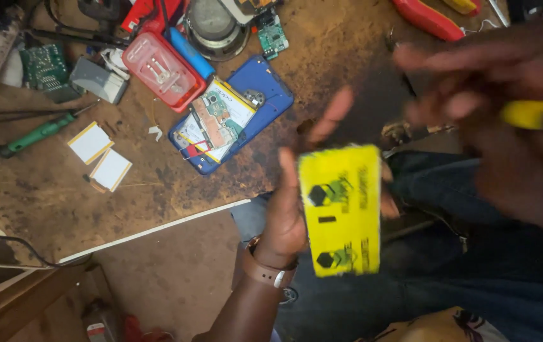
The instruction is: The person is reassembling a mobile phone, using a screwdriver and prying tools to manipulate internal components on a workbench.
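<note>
Across the upper left spreads a worn brown wooden surface (157, 190), stained dark toward its middle, with a pale strip along its near edge; below that edge lies bare reddish-brown floor (176, 272). On the surface, near its middle, an opened blue phone (233, 114) lies with its insides showing, a red plastic box (160, 68) just beside it at the upper left. Two small white pads (100, 155) and a green screwdriver (34, 135) lie farther left, well apart from the phone.

Over the lap in dark trousers, the left hand (287, 209) is closed around a yellow rectangular pack (341, 209), thumb side at its left edge, fingers rising behind it. The right hand (505, 120), blurred, grips a yellow-handled tool (531, 114) at the right. Open room remains on the surface's lower left and between the hands.
</note>
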